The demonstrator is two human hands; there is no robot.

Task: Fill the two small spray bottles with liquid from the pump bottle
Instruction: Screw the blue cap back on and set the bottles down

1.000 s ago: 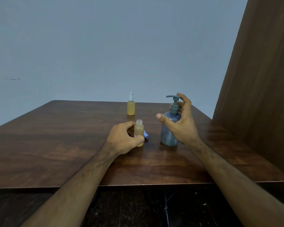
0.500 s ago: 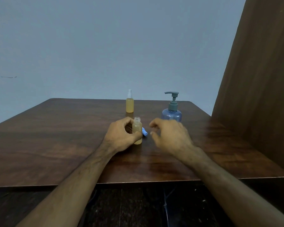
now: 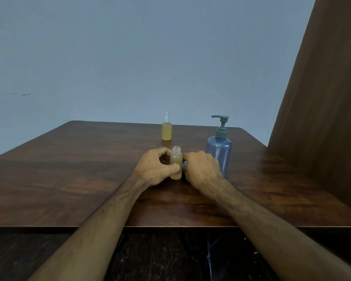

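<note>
1. The right hand [image 3: 203, 169] has left the pump bottle [image 3: 219, 153] and come down on the table [image 3: 69, 169] just right of the open spray bottle [image 3: 176, 165]. A second ago it was wrapped over the pump head; half a second ago it was midway between the two.
2. Its fingers now curl over a small blue piece [image 3: 184, 163], of which only a sliver shows beside the bottle. Probably this is the spray cap, and the hand seems to be closing on it, but I cannot tell whether it is truly pinched.
3. The left hand [image 3: 156, 167] has kept its place throughout, thumb and fingers gripping the open spray bottle, which stands upright on the table, near centre, uncapped and amber nearly to the neck.
4. My reading: pumping into this bottle is over, and capping comes next.
5. The second spray bottle [image 3: 167, 130] stands farther back, capped and full of amber liquid, unchanged across the frames.
6. The pump bottle now stands alone on the right, untouched, just behind the right hand.
</note>
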